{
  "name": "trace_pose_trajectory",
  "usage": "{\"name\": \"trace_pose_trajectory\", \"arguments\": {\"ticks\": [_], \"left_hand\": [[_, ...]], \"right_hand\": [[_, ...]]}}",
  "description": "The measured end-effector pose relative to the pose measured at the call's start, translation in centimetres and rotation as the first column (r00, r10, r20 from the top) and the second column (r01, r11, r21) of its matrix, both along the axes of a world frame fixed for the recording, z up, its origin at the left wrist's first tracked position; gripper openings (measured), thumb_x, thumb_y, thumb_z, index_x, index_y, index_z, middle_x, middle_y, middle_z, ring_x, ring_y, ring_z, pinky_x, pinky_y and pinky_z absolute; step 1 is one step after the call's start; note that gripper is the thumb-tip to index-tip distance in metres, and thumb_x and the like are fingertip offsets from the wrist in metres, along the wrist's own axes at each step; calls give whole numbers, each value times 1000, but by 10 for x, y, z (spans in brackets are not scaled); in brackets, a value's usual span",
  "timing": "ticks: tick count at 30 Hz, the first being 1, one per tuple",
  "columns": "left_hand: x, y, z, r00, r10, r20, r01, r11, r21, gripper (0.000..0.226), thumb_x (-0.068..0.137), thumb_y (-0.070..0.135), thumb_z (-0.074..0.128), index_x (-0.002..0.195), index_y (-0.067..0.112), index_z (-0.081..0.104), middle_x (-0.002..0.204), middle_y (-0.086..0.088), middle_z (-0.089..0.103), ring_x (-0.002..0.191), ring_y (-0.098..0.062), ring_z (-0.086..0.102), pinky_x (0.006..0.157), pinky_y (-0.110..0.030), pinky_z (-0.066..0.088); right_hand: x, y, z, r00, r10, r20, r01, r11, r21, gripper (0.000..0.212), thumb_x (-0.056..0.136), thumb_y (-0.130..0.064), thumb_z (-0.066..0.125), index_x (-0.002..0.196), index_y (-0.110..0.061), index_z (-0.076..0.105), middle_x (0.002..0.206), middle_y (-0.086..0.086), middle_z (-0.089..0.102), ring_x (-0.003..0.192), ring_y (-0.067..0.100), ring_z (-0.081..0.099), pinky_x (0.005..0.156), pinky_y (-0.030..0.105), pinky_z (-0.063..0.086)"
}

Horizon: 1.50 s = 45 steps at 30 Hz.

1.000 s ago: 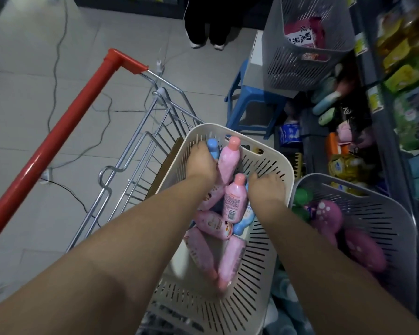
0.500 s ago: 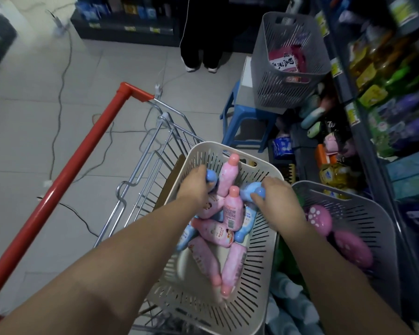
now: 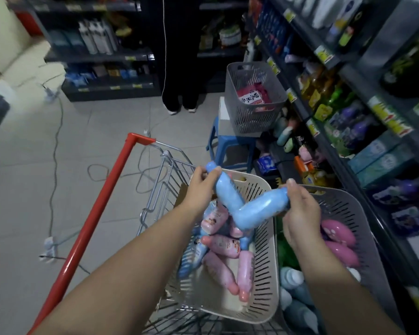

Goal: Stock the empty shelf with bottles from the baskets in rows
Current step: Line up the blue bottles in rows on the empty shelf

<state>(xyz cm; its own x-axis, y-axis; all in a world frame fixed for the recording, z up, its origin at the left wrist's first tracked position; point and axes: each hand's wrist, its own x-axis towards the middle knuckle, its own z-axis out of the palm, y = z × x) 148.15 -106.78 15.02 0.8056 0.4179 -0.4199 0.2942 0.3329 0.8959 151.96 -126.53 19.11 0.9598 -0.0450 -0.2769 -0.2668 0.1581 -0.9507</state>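
Left hand (image 3: 201, 187) grips a blue bottle (image 3: 225, 189) over the cream basket (image 3: 264, 291), with pink bottles (image 3: 224, 246) heaped at its six o'clock. Right hand (image 3: 300, 213) grips a second blue bottle (image 3: 259, 210). At three o'clock the grey basket (image 3: 346, 209) holds pink containers (image 3: 339, 234), perhaps bottles.

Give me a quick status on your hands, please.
Left hand grips blue bottle; right hand grips second blue bottle. Both above cream basket, lower ends crossing.

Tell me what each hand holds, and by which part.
Left hand grips one blue bottle near its cap end. Right hand grips a second blue bottle by its upper end. Both are above the beige basket.
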Motion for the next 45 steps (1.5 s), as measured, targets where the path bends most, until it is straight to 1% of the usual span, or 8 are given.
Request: {"name": "trace_pose_trajectory", "arguments": {"ticks": [5, 11, 17, 20, 28, 36, 41, 45], "left_hand": [[1, -1, 37, 973, -200, -114, 138, 903, -406, 70, 62, 61, 74, 102, 4, 67, 93, -18, 69, 84, -31, 67, 85, -45, 55], [-14, -22, 64, 955, -268, -124, 139, 779, -611, 40, 83, 45, 54, 74, 6, 54, 62, -12, 55, 50, -26, 55, 61, -32, 48], [-34, -69, 62, 864, -483, -140, 310, 731, -608, 52, 91, 48, 56, 69, 2, 69, 62, -14, 62, 49, -25, 61, 50, -28, 55], [-42, -89, 65, 807, -588, -53, 440, 658, -611, 32, 79, 30, 70, 91, 1, 63, 82, -14, 61, 71, -27, 61, 79, -34, 56], [-42, -142, 103, 577, -806, 130, 746, 456, -485, 26, 72, 12, 57, 94, 3, 66, 84, -16, 63, 72, -26, 65, 75, -35, 52], [-69, -249, 104, 385, -908, 167, 856, 285, -431, 60, 73, 21, 75, 130, 13, 58, 104, -16, 67, 90, -28, 64, 87, -39, 49], [-102, -328, 109, 345, -925, 159, 876, 257, -408, 52, 79, 23, 69, 129, 20, 55, 100, -13, 66, 86, -26, 63, 78, -38, 51], [-125, -384, 111, 301, -938, 169, 885, 209, -417, 53, 80, 22, 69, 131, 17, 55, 102, -15, 65, 88, -28, 63, 81, -40, 52]], "right_hand": [[-10, 17, 40, 962, 27, -271, 35, 975, 221, 53, 86, -58, 61, 90, -6, 65, 75, 8, 68, 68, 21, 65, 66, 31, 54], [-44, 3, 53, 879, 139, -457, -27, 970, 242, 68, 81, -66, 61, 108, -4, 64, 87, 17, 73, 84, 33, 70, 84, 49, 56], [-79, -43, 55, 810, 208, -549, -63, 960, 271, 76, 81, -68, 59, 116, -1, 67, 112, 22, 70, 104, 35, 68, 99, 51, 49], [-91, -63, 60, 834, 149, -532, -26, 972, 232, 72, 78, -63, 64, 123, -7, 65, 118, 17, 69, 109, 33, 66, 99, 51, 49], [-119, -131, 78, 867, -47, -496, 181, 957, 226, 58, 87, -53, 64, 125, -10, 64, 114, 15, 70, 82, 29, 70, 66, 42, 61], [-164, -244, 104, 813, -366, -453, 441, 895, 68, 65, 76, -61, 70, 110, -7, 59, 79, 15, 72, 72, 31, 70, 76, 50, 57], [-209, -317, 115, 806, -316, -501, 453, 874, 177, 77, 78, -63, 65, 125, -3, 55, 104, 20, 69, 92, 35, 69, 76, 52, 55], [-254, -367, 127, 826, -258, -502, 433, 861, 269, 54, 81, -53, 68, 102, -4, 63, 101, 16, 67, 93, 28, 68, 72, 43, 57]]}}
